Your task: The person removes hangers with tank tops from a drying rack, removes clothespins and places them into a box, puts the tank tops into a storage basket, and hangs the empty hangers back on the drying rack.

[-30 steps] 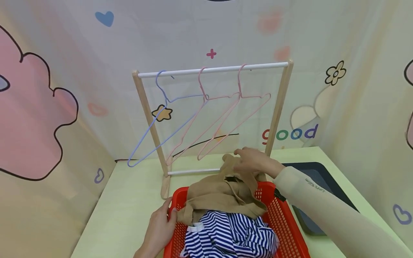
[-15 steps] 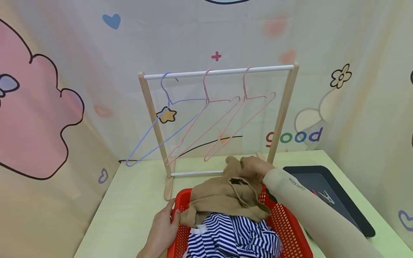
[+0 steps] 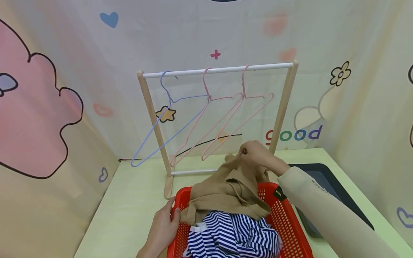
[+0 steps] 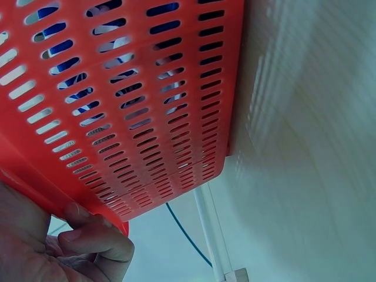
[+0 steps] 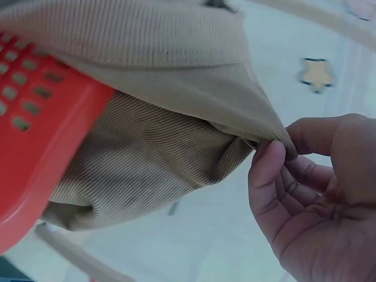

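Observation:
A brown ribbed garment (image 3: 216, 191) lies over the far end of a red plastic basket (image 3: 285, 225). My right hand (image 3: 256, 154) pinches its far edge between thumb and fingers and lifts it; the right wrist view shows the raised cloth (image 5: 176, 88) stretched from the fingertips back over the basket rim. My left hand (image 3: 162, 224) grips the basket's left rim, its fingers curled over the edge in the left wrist view, beside the slotted wall (image 4: 135, 106). Nearer me in the basket is a bunched blue-and-white striped garment (image 3: 232, 234).
Behind the basket stands a wooden rack with a white bar (image 3: 219, 71). On it hang a blue hanger (image 3: 151, 130) and two pink hangers (image 3: 193, 132). A dark tray (image 3: 345, 202) sits at the right, partly behind the right sleeve (image 3: 326, 204).
My right hand first lowered onto the brown garment, then took its far edge and pulled it upward. My left hand has kept its hold on the basket rim.

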A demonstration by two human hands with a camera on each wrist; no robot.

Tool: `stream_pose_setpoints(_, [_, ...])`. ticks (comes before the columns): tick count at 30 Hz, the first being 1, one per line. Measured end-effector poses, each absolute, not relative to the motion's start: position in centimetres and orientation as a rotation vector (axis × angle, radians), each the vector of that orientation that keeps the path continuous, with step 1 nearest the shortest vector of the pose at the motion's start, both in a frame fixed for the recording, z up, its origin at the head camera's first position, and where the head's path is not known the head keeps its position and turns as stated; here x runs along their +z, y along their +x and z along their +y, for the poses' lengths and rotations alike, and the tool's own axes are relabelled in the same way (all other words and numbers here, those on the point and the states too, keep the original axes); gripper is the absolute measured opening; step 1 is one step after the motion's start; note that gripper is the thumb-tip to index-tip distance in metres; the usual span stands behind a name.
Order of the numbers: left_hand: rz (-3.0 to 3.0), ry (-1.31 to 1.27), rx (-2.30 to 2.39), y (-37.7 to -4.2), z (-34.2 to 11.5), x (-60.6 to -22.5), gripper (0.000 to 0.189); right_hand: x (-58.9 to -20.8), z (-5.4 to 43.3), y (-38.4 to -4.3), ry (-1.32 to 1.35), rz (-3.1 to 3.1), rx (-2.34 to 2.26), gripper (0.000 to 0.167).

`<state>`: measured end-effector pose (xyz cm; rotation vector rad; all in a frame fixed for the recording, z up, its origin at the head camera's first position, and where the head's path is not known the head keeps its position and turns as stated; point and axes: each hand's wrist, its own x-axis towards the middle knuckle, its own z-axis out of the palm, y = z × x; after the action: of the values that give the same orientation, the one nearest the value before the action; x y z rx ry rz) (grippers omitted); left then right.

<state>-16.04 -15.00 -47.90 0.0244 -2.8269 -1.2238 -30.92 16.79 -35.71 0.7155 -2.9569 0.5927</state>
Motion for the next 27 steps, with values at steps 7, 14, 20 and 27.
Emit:
stream_pose_setpoints(7, [-2.825,0.039,-1.211,-16.1,-15.1,-48.0,0.047,-33.7,17.3,-27.5,0.720,-2.806,0.710,0.014])
stream_pose_setpoints(14, [-2.817,0.033,-1.239,-16.1,-15.1,-47.9,0.047,-31.5,17.2,-21.8,0.842,-2.682,0.837,0.010])
stream_pose_setpoints(20, [-2.822,0.032,-1.252,-16.1,-15.1,-47.8,0.047,-31.2,16.8,-17.6,1.120,-2.611,0.872,0.013])
stream_pose_setpoints(27, [-2.835,0.049,-1.245,-16.1,-15.0,-47.9,0.047,-36.3,15.1,-16.3,1.359,-2.797,0.823,0.011])
